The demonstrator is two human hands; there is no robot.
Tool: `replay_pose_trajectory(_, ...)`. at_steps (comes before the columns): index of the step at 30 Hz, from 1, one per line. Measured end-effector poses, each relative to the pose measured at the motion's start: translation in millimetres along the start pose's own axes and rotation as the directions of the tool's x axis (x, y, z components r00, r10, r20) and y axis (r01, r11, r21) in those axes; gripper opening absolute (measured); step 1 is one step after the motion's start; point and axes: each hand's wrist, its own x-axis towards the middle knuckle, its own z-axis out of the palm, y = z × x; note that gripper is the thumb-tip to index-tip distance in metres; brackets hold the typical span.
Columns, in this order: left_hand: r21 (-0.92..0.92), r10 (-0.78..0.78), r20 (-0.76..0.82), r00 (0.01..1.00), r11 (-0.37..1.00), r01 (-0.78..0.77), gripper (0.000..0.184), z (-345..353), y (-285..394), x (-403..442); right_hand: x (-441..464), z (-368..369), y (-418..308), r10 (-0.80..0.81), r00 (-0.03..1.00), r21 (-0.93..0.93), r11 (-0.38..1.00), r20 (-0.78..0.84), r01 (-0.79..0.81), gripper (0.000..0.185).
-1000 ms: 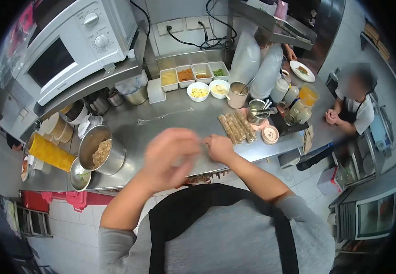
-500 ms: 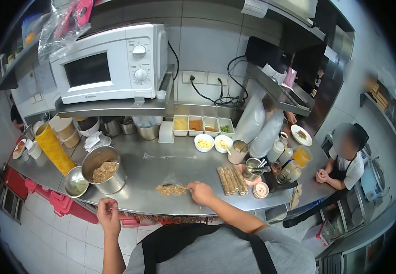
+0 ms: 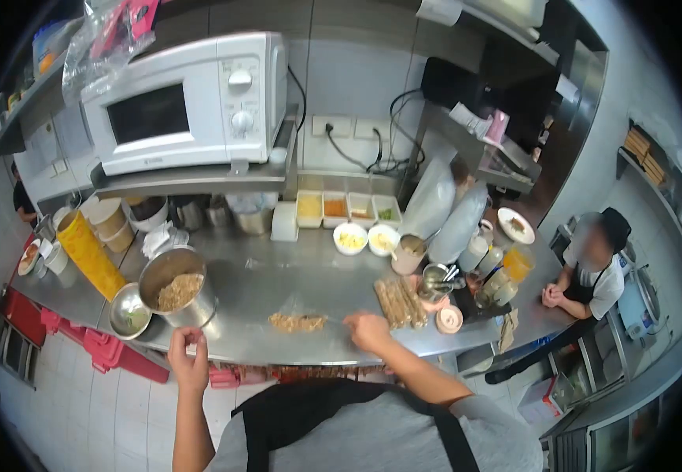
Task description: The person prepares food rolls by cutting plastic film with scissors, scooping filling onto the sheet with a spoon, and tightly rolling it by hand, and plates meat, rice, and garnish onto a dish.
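On the steel counter (image 3: 246, 346) lies a flat strip of chopped tan filling (image 3: 297, 322), on what looks like clear film. My right hand (image 3: 368, 332) is just right of it, closed on the handle of a thin utensil that points left. My left hand (image 3: 188, 352) is over the counter's front edge, below the metal pot (image 3: 172, 275) of filling; its fingers are curled together, and anything between them is too small to make out. Several wrapped rolls (image 3: 400, 303) lie beyond my right hand. A small metal bowl (image 3: 130, 311) stands left of the pot.
A microwave (image 3: 187, 102) sits on a shelf above the back. Below stand seasoning trays (image 3: 334, 209) and two white bowls (image 3: 350, 238). Bottles (image 3: 474, 250) and a metal cup (image 3: 437, 283) stand right. A yellow roll (image 3: 89, 256) leans left. Another person (image 3: 595, 271) leans at the right counter.
My right hand has moved right, drawing the utensil away from the filling strip. My left hand, raised over the counter a second ago, came down to the left and has since risen slightly.
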Motion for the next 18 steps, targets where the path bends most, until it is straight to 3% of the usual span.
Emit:
replay_pose_trajectory(3,0.059,0.057,0.001,0.998,0.997,-0.057,0.009,3.8,-6.7,4.7,-6.8,2.1,1.0,0.017,1.000,-0.105,0.994,0.018,-0.015,0.020)
replay_pose_trajectory(5,0.049,0.054,0.005,0.999,0.997,-0.055,0.010,3.0,-8.0,7.2,-8.9,-0.4,-7.7,0.032,0.995,-0.015,0.999,-0.098,-0.033,0.016)
replay_pose_trajectory(7,0.020,0.057,0.004,0.998,0.998,-0.057,0.010,2.5,-11.4,6.7,-7.7,11.1,-2.4,0.008,1.000,-0.069,0.998,-0.028,-0.010,0.017)
replay_pose_trajectory(12,0.020,-0.045,0.087,0.995,0.999,0.043,0.012,-9.9,-18.1,-1.5,-12.9,-18.0,-31.4,0.090,0.996,0.174,0.981,-0.021,-0.085,0.017)
replay_pose_trajectory(13,0.020,-0.059,0.086,0.995,0.998,0.058,0.012,-10.8,-21.0,-0.4,-14.5,-13.2,-36.0,0.046,0.999,0.212,0.976,-0.025,-0.040,0.016)
replay_pose_trajectory(18,0.014,-0.074,0.099,0.992,0.997,0.073,0.012,-9.8,-26.4,-0.6,-9.3,18.6,-48.4,0.046,0.999,0.184,0.982,-0.024,-0.041,0.017)
